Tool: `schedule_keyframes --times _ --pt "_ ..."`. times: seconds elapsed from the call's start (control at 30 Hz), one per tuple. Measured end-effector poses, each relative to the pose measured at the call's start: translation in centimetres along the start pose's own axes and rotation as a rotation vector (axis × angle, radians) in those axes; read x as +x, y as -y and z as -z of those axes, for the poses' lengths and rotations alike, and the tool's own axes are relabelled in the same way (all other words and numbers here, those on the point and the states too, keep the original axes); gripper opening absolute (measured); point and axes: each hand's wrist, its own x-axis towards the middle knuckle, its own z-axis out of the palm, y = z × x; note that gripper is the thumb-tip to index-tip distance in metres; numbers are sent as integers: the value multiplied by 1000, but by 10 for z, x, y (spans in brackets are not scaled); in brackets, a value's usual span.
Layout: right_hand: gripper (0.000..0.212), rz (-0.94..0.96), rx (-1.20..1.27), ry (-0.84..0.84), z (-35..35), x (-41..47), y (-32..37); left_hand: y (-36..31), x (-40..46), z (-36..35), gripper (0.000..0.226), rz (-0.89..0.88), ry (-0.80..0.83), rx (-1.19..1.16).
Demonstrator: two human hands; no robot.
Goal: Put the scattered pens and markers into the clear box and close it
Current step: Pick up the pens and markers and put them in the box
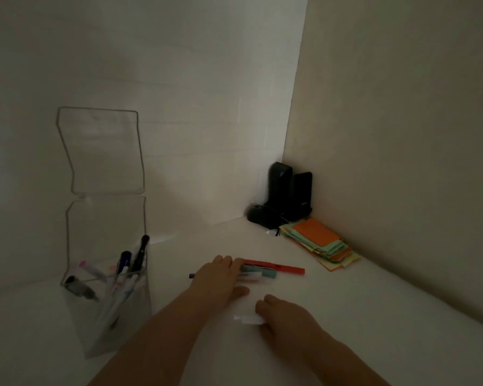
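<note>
My left hand [221,277] lies flat over the loose pens [258,273] right of the open clear box [106,274], my right hand [286,316] pinching a white marker [247,319]; light, stiff, slippery barrels, best gripped mid-length, I judge.

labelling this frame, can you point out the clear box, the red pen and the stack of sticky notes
clear box [106,218], head view, on its upper front wall
red pen [279,267], head view, mid-barrel
stack of sticky notes [315,232], head view, on the orange top sheet
</note>
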Motion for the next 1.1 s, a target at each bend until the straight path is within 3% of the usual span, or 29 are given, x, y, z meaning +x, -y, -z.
schedule_keyframes --times 0.13,0.23,0.33,0.5,0.67,0.87,1.0,1.1 --pt "19 -17 23 -29 5 4 -3 5 5 2 51 -56 -52 105" --pt "26 -120 81 -215 16 12 -14 5 4 0 37 -116 -93 110" --pt "18 -213 109 -373 28 34 -28 8 2 1 39 -146 -51 128" --pt "35 -329 120 -243 22 78 -44 11 9 9 48 -171 30 160" --pt "23 -359 141 -169 14 95 -50 4 10 9 33 -124 -3 159" --pt "27 -278 99 29 13 84 -52 -9 -8 6 47 -43 57 -37" --pt "26 -245 105 100 17 67 -51 -20 -35 15 37 -86 145 -66" --pt "30 -213 111 57 19 47 -46 -21 -66 31 26 -56 110 -281"
